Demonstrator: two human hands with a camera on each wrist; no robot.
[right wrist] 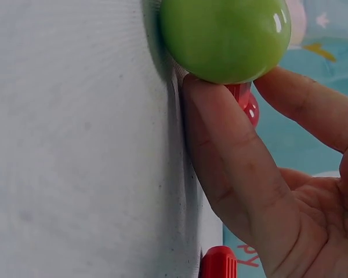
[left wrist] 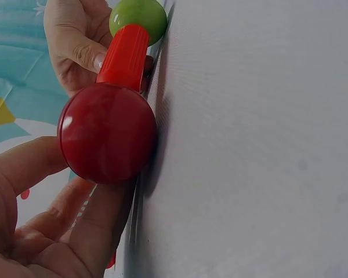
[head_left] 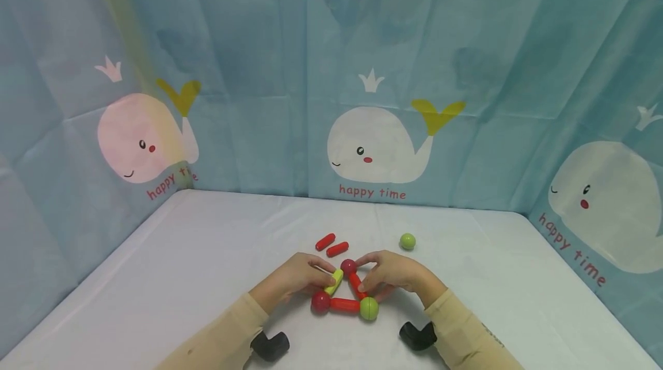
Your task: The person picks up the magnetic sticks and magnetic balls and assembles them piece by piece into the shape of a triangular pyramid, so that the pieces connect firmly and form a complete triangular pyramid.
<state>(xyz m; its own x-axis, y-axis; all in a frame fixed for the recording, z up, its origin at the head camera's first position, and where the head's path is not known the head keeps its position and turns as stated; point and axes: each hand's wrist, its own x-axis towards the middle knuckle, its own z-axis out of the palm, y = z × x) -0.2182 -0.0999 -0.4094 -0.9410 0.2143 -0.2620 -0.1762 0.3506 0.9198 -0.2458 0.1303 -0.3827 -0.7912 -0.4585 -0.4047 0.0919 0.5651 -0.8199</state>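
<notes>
Just left of the far red ball, the left hand pinched a yellow rod; right of it, the right hand gripped a slanting red rod. Joining at that ball seemed in hand; the next move looked to want a steady, gentle press.

Two loose rods lie behind the joined triangle, left of a ball.

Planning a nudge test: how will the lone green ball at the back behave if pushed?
The green ball will probably roll easily: it's round, standing apart on a flat-looking table. Likely stiff, since its outline shows no dents. Its shine suggests it may be a bit slippery.
</notes>
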